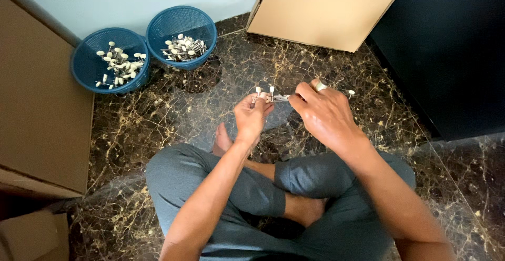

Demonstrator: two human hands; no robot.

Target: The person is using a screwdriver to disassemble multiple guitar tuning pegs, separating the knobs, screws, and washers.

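Observation:
I sit cross-legged on a dark marble floor. My left hand (251, 117) pinches a small metal part with cream-coloured knobs (264, 96) in front of me. My right hand (323, 114) grips the other end of the same metal part, its fingers closed, with a ring on one finger. Both hands meet above my crossed legs. Another small cream-tipped piece (351, 93) shows just beyond my right hand; whether it is held or lies on the floor I cannot tell.
Two blue plastic baskets stand at the back left, the left basket (84, 63) and the right basket (202, 27), each holding several cream-knobbed metal parts. Cardboard boxes stand at the left (37, 108) and the back (321, 8). A dark cabinet (452, 50) stands at the right.

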